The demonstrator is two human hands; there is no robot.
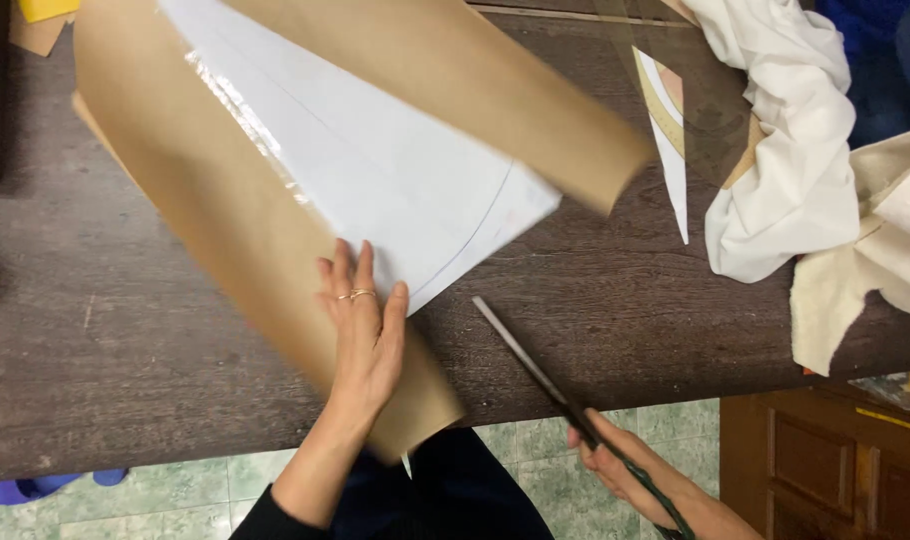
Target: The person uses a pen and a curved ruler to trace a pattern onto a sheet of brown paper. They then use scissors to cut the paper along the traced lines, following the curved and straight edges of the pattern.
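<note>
Dark wood grain covers the table, which fills most of the view, its near edge running above a pale green tiled floor. Brown paper is the largest thing on it: a long sheet spreading from the far left corner down to the near edge, where its lower end overhangs. A second brown flap lifts across the far side, blurred. Between the two lies a white sheet marked with a thin curved line, its point aimed toward the table's middle. White cloth is bunched at the far right, with cream cloth beside it at the right edge. A clear curved ruler lies just left of the white cloth. The left hand rests flat on the brown paper near the near edge, fingers spread open and touching the white sheet's edge, a ring on one. The right hand, below the near edge, is wrapped around the handle end of long scissors, whose blades reach up over the table.
</note>
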